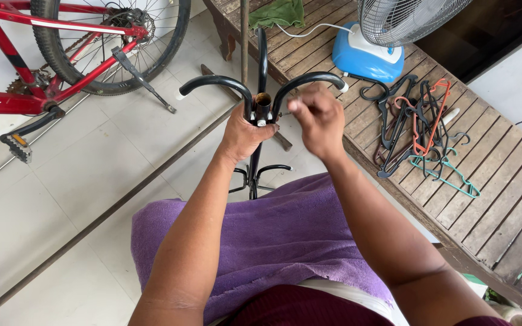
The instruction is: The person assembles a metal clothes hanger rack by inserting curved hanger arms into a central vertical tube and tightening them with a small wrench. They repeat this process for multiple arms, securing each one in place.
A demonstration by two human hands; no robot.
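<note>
A black metal coat stand [255,163] rises upright between my knees, seen from above. Curved black hook arms [219,83] spread from its top tube [263,104]. My left hand [243,134] is wrapped around the pole just under the hooks. My right hand [315,119] is beside the top on the right, fingers pinched together at a small screw or bolt where one hook arm [309,79] joins the tube. What the fingertips pinch is too small to tell. A purple towel [273,241] covers my lap.
A red bicycle [61,54] leans at the upper left on the pale tiled floor. On the wooden slatted bench [502,181] to the right lie a pile of clothes hangers [421,127], a blue-based fan [370,51] and a green cloth [279,12].
</note>
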